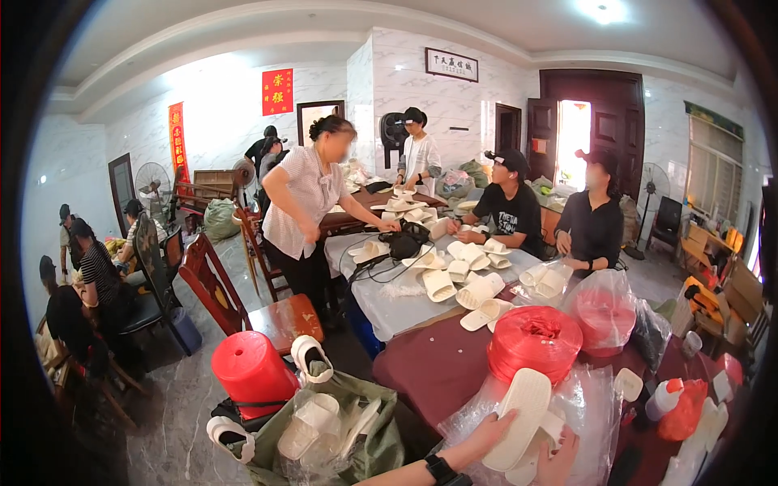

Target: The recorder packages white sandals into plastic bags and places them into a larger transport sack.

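1. At the near edge of the counter, the left hand is closed around the lower side of a cream slipper, thumb and fingers clamped on its edge. A black watch sits on that wrist.
2. The right hand lies just beside it, curled at the heel end of the slipper stack; the frame edge cuts it off, so whether it truly grips is hard to tell.
3. The slipper stands tilted, sole up, over a clear plastic bag that holds it and what looks like a second slipper beneath.
4. It is probably light foam: springy, not fragile, with a ridged sole that should resist slipping. Holding it across the narrow waist, or by the strap, seems surest.
5. The bag film is thin, slack and slippery; it would likely need pinching at its mouth.
6. Just behind stands a red spool of plastic twine, heavy-looking beside the slipper.
7. Toward the far end of the counter, loose slippers lie scattered, where other people sit and stand working.
8. Off the counter's left edge: a green sack of bagged slippers and a red stool.
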Action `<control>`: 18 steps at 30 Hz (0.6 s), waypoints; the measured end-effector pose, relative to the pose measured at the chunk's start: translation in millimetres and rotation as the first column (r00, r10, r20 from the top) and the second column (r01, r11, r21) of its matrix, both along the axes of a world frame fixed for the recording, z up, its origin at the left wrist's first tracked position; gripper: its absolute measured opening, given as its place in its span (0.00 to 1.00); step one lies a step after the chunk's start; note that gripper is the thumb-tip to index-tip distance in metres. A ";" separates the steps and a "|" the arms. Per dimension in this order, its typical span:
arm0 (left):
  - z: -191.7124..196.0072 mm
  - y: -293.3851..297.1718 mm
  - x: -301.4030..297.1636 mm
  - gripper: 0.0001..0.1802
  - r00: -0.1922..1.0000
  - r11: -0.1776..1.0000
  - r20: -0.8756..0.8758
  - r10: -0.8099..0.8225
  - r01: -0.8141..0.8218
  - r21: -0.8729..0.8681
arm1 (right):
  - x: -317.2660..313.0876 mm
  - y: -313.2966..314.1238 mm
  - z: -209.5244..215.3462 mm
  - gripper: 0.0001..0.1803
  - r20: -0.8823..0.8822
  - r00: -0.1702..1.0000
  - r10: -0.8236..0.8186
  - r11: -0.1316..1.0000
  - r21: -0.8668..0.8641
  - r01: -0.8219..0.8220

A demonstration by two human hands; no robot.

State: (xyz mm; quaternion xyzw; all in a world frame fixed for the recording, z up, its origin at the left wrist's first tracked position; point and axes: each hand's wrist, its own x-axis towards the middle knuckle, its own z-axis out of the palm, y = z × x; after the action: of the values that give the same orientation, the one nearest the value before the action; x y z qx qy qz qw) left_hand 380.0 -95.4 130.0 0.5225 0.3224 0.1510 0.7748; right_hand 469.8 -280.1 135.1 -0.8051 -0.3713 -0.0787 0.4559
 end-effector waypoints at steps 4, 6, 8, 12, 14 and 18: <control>-5.8 -0.4 17.8 0.35 0.950 0.917 0.203 -0.236 0.287 -0.276 | 18.9 -10.5 -20.1 0.30 0.131 0.974 -0.183 0.964 -0.169 0.203; -22.2 -2.3 21.7 0.34 0.906 0.862 0.323 -0.274 0.381 -0.335 | 24.0 -12.0 -26.9 0.30 0.010 0.992 -0.123 0.973 -0.198 0.123; -50.1 7.3 26.1 0.33 0.850 0.807 0.372 -0.372 0.494 -0.323 | 14.2 -13.6 -20.6 0.28 -0.062 0.992 -0.114 0.966 -0.239 0.097; -76.9 9.2 44.7 0.34 0.922 0.806 0.338 -0.192 0.344 -0.482 | 2.9 -10.6 -3.9 0.26 -0.169 0.978 -0.123 0.961 -0.265 0.075; -73.6 9.9 47.8 0.34 0.955 0.827 0.178 -0.238 0.295 -0.478 | 6.0 -9.0 -9.3 0.24 -0.127 0.988 -0.089 0.962 -0.270 0.052; -38.2 -6.1 34.1 0.35 0.961 0.876 0.138 -0.238 0.274 -0.397 | 7.1 -14.7 -10.2 0.23 -0.215 0.974 -0.065 0.973 -0.230 0.014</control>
State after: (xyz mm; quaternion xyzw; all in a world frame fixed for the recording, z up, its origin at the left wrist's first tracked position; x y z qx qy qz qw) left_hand 414.1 -101.4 91.8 0.3782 0.2417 -0.0022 0.8936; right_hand 476.9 -294.8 124.9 -0.8630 -0.3085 0.0452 0.3975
